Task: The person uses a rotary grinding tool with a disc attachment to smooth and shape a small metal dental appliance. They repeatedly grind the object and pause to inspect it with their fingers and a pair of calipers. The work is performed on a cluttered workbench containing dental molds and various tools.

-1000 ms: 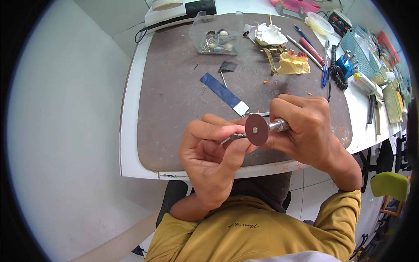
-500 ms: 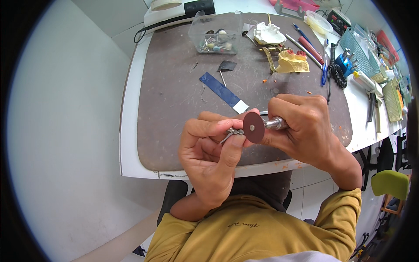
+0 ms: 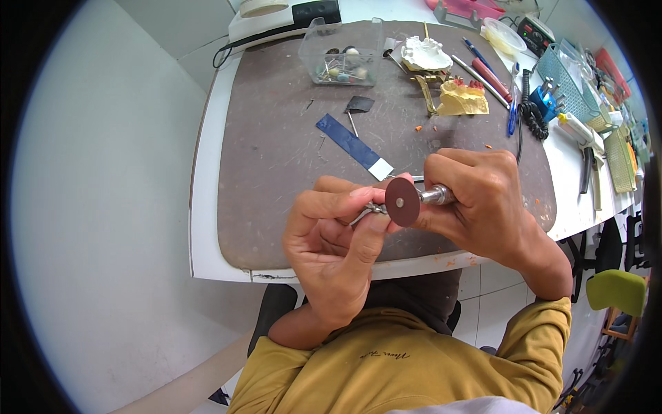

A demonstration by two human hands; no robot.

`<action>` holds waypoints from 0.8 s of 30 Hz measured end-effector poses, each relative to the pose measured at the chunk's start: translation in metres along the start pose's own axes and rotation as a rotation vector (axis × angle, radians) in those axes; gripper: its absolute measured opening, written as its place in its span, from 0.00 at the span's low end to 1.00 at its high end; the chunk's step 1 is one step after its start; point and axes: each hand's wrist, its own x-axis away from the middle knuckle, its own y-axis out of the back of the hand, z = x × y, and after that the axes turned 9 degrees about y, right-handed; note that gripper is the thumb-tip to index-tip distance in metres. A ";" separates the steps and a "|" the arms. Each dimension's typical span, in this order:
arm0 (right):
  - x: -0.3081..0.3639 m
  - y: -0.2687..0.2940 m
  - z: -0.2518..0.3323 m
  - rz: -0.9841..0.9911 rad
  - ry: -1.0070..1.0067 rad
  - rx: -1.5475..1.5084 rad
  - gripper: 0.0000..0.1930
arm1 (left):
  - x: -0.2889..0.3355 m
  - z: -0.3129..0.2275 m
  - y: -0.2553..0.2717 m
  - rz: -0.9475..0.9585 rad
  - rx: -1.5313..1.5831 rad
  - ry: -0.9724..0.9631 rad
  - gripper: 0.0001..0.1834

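My left hand (image 3: 334, 241) pinches a small silver metal dental casting (image 3: 374, 208) between thumb and fingers, above the table's front edge. A thin metal stem sticks out from the casting toward the palm. My right hand (image 3: 476, 200) is wrapped round a rotary handpiece (image 3: 438, 195) with a silver nose. On its tip sits a reddish-brown cutting disc (image 3: 402, 202), edge-on to the casting's right end. The disc hides part of the casting and some left fingertips, so I cannot tell whether they touch.
A blue strip with a white end (image 3: 352, 146) lies beyond my hands. Farther back stand a clear box of burs (image 3: 341, 65), a white plaster model (image 3: 425, 54) and a yellow model (image 3: 463, 98). Pens, a coiled cord (image 3: 532, 119) and baskets (image 3: 569, 83) line the right.
My left hand and the casting have shifted very slightly to the right, the casting turning a little. The disc has moved a touch the same way.
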 end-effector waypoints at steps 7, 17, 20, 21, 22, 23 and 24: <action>0.000 0.000 0.000 -0.010 0.004 0.007 0.22 | 0.000 -0.001 -0.001 -0.009 -0.015 -0.002 0.13; 0.000 0.000 0.000 -0.011 0.000 0.007 0.23 | 0.000 -0.002 -0.001 -0.010 -0.027 0.002 0.13; 0.000 0.000 0.000 0.001 -0.007 0.007 0.23 | 0.000 -0.002 -0.001 -0.014 -0.045 -0.002 0.13; 0.000 0.000 0.000 0.002 -0.005 0.005 0.23 | 0.000 -0.002 -0.001 -0.013 -0.040 -0.003 0.13; 0.000 0.000 0.000 0.004 -0.003 0.003 0.23 | 0.000 -0.002 -0.001 -0.013 -0.036 -0.005 0.13; 0.000 0.000 0.000 0.000 -0.002 0.003 0.23 | 0.000 -0.001 -0.001 -0.012 -0.031 -0.005 0.14; 0.000 0.000 0.000 -0.004 0.000 0.003 0.23 | 0.000 -0.001 -0.001 -0.011 -0.025 -0.004 0.14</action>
